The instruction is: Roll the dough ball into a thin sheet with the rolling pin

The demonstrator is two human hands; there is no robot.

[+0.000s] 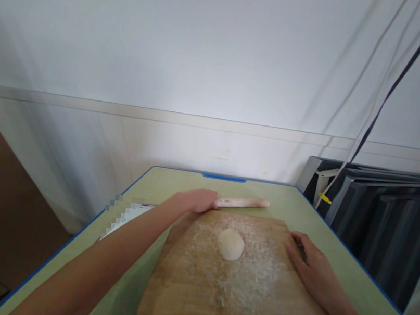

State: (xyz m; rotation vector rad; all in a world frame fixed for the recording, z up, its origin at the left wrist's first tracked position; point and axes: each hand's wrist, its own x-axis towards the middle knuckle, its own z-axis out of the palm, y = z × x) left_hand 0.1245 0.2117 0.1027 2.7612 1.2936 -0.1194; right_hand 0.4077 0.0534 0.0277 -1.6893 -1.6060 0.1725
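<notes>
A round, pale ball of dough [230,245] rests on a flour-dusted wooden board [189,294], a little behind its middle. Past the board's far edge lies a light wooden rolling pin [244,203], and my left hand [200,200] is closed round its left end, hiding that end. At the board's right edge is my right hand [310,264], its thumb against the edge and its fingers curled. Something small and dark shows between that thumb and the fingers; its kind is unclear.
The green table [175,177] has a blue rim and stands against a white wall. A white sheet [127,219] lies left of my forearm, partly blurred out. Several dark panels [392,227] lean at the right, beside hanging cords [384,99]. Something brown [0,189] stands at left.
</notes>
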